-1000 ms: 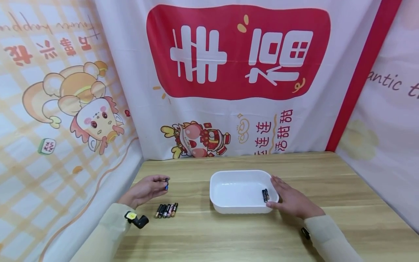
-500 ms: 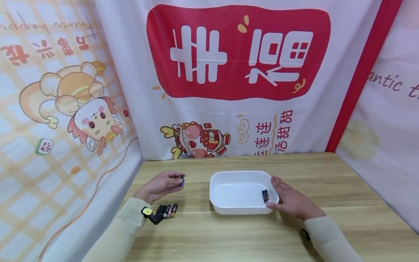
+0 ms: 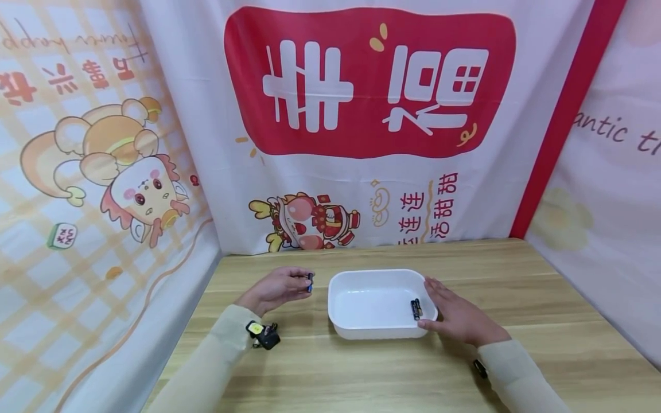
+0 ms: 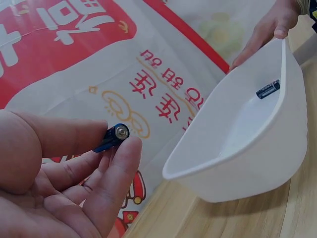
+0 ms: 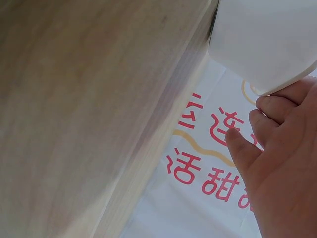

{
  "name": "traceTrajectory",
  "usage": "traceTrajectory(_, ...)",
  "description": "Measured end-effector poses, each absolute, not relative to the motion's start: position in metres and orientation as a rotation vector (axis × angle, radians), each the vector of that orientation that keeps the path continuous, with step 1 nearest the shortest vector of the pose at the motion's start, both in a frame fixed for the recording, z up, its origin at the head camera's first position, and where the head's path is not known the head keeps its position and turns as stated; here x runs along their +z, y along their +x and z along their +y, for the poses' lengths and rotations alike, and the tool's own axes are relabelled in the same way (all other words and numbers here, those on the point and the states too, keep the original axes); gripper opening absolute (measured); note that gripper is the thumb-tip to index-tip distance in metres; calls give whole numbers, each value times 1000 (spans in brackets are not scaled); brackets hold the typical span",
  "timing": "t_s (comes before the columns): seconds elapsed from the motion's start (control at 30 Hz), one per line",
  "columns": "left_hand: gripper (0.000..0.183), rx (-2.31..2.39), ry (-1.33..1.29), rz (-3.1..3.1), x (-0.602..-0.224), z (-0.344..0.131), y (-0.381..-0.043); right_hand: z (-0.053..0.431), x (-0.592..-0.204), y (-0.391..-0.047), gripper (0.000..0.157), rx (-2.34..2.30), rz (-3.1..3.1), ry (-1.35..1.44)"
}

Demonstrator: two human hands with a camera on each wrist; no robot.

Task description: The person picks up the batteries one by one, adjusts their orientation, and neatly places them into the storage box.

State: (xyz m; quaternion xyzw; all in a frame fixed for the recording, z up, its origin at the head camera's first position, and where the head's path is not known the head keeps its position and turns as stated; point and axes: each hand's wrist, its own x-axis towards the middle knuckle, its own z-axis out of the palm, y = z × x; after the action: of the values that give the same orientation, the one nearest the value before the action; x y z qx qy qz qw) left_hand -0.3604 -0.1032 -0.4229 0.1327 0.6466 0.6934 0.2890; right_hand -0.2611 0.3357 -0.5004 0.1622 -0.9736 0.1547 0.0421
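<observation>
My left hand (image 3: 281,288) pinches a dark blue battery (image 4: 105,142) between thumb and fingertips, its metal end showing in the left wrist view. It hovers just left of a white rectangular tub (image 3: 379,329). My right hand (image 3: 457,312) rests at the tub's right end, thumb at the front corner and fingers along the right side. In the right wrist view several fingers (image 5: 242,151) are loosely extended beside the white wall. Inside the tub, at its right end, lie dark batteries (image 3: 415,310) side by side.
A black wrist camera (image 3: 267,336) on my left wrist largely covers the row of loose batteries on the wooden table (image 3: 361,378). Printed cloth (image 3: 372,201) hangs along the table's back edge and both sides.
My left hand has moved right with the battery, from above the loose batteries to near the tub's left side. The right hand and the tub stay in place.
</observation>
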Motion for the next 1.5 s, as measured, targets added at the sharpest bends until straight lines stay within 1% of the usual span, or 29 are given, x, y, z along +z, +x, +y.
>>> traceTrajectory(0.27, 34, 1829, 357, 1734, -420, -84, -362, 336, -500, -263, 102, 469, -3012, 468)
traceTrajectory(0.77, 35, 1720, 357, 1750, -411, -39, -367, 333, -493, -267, 104, 480, -3047, 451)
traceTrajectory(0.9, 37, 1729, 354, 1734, -415, -28, -367, 332, -493, -269, 104, 470, -3051, 442)
traceTrajectory(1.33, 33, 1698, 354, 1700, -431, 4, -367, 337, -497, -267, 104, 472, -3044, 454)
traceTrajectory(1.5, 37, 1704, 322, 1688, -438, 15, -368, 336, -498, -267, 104, 485, -3047, 452)
